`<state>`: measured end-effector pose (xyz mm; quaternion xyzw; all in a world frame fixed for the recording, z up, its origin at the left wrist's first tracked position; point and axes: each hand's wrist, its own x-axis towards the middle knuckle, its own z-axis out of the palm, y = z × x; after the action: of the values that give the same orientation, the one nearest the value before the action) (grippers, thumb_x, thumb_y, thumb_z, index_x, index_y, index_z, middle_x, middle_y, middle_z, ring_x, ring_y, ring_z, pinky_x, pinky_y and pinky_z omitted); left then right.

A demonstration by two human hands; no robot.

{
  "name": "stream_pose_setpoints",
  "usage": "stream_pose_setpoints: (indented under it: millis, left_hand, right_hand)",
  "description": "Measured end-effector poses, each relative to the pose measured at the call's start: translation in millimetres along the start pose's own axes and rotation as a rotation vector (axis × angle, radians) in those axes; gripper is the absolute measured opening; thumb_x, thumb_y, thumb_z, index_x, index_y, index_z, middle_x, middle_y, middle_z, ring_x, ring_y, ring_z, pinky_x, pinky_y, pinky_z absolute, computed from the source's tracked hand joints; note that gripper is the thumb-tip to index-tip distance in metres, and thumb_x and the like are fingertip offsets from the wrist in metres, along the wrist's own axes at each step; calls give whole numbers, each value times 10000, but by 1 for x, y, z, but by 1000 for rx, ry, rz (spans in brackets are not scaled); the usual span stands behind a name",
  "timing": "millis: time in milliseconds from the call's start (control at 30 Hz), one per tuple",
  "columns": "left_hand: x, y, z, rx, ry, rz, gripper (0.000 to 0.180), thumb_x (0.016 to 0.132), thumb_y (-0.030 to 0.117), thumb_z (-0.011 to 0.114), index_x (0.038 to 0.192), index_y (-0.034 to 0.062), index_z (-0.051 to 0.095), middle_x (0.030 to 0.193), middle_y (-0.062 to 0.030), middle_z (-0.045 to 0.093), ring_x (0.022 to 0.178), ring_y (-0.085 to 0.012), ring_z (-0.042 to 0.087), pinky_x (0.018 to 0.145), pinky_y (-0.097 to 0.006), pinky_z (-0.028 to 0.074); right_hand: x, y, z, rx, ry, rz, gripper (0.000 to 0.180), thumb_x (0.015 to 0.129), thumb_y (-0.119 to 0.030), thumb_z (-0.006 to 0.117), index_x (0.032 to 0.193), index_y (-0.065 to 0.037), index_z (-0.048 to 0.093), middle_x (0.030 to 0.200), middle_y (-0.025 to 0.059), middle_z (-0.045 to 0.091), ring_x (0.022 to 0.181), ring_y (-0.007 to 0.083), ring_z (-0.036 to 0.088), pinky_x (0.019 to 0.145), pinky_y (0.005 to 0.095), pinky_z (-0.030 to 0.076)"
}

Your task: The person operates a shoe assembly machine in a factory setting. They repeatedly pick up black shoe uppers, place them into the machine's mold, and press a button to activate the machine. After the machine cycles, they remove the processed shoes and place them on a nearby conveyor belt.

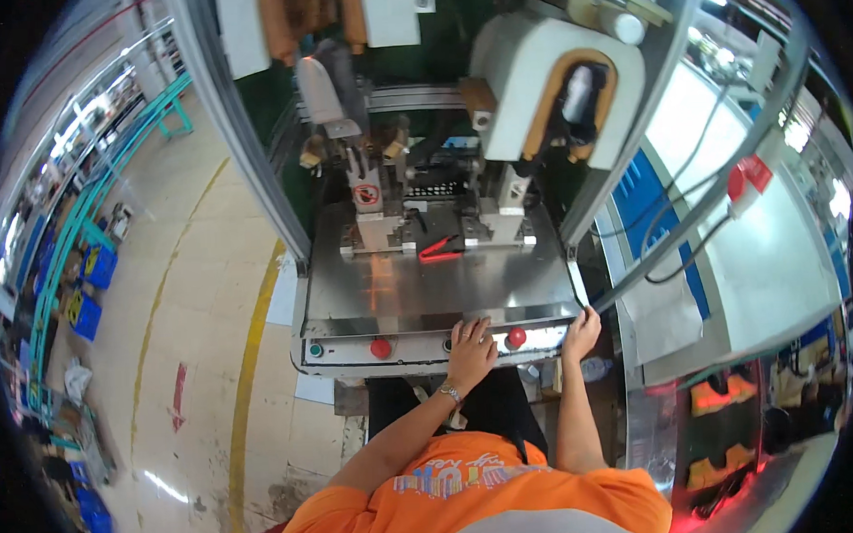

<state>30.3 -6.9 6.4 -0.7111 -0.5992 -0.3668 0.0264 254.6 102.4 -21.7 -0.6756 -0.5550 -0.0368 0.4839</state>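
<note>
My left hand [473, 348] lies on the machine's front control panel [415, 346], its fingers spread over the panel's upper edge, between a dark button and a red mushroom button [515, 338]. It holds nothing that I can see. My right hand [582, 333] rests at the right front corner of the steel worktop [380, 287], fingers stretched along the side edge. Red-handled pliers [439, 250] lie on the worktop between two metal clamp stands. Above the right stand hangs a white mould with a brown U-shaped lining [600, 65] around a dark shoe-shaped piece. A grey upright form [319, 90] tops the left stand.
Metal posts [253, 132] frame the machine on both sides. A second red button [381, 349] and a green one [316, 349] sit on the panel's left. At right stand a white machine [746, 255] and a red-lit rack with orange shoes [722, 394]. Yellow lines [257, 338] mark the floor.
</note>
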Motion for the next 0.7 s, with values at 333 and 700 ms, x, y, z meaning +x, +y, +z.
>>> stream_pose_setpoints:
  millis: [333, 700]
  left_hand:
    - [-1, -8, 3, 103, 18, 68, 103, 762, 141, 531, 722, 51, 561, 1172, -72, 513, 1087, -261, 459, 934, -467, 305]
    - [3, -3, 7, 70, -64, 160, 116, 763, 159, 556, 709, 56, 548, 1226, -72, 484, 1112, -282, 448, 925, -476, 307]
  right_hand:
    - [-10, -4, -21, 258, 59, 161, 136, 766, -79, 537, 893, -42, 572, 924, 120, 553, 926, 287, 498, 819, 350, 390]
    - [-48, 234, -218, -321, 403, 537, 277, 679, -29, 515, 950, -47, 569, 954, 153, 508, 943, 310, 479, 835, 387, 390]
